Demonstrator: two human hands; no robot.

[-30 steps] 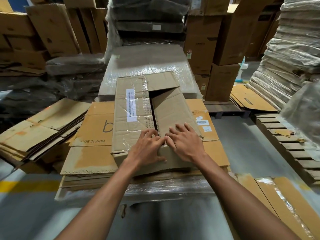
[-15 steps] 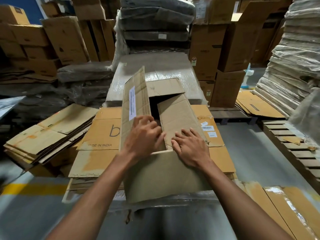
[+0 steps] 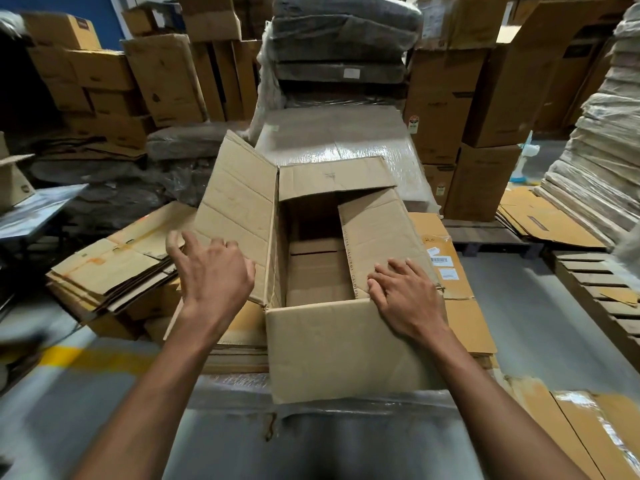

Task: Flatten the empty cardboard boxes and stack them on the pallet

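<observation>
A brown cardboard box (image 3: 346, 351) stands on a stack of flattened cartons (image 3: 460, 327) in front of me. Its top is partly open and I can see down inside it. The left flap (image 3: 239, 209) is swung outward to the left. My left hand (image 3: 211, 271) lies over that flap's near edge with fingers spread. The right flap (image 3: 377, 233) still slopes inward over the opening, and my right hand (image 3: 405, 296) rests flat on its near corner. The far flap stands up at the back.
Another pile of flattened cartons (image 3: 114, 268) lies to the left. A shrink-wrapped stack (image 3: 339, 140) sits just behind the box. Wooden pallets (image 3: 602, 292) are at the right, tall cartons (image 3: 485, 98) at the back, and flat cardboard (image 3: 588, 427) on the floor at lower right.
The box's taped top has come open: the left flap rose upright, then folded outward under my left hand. My right hand stayed on the right flap. My view moved closer.
</observation>
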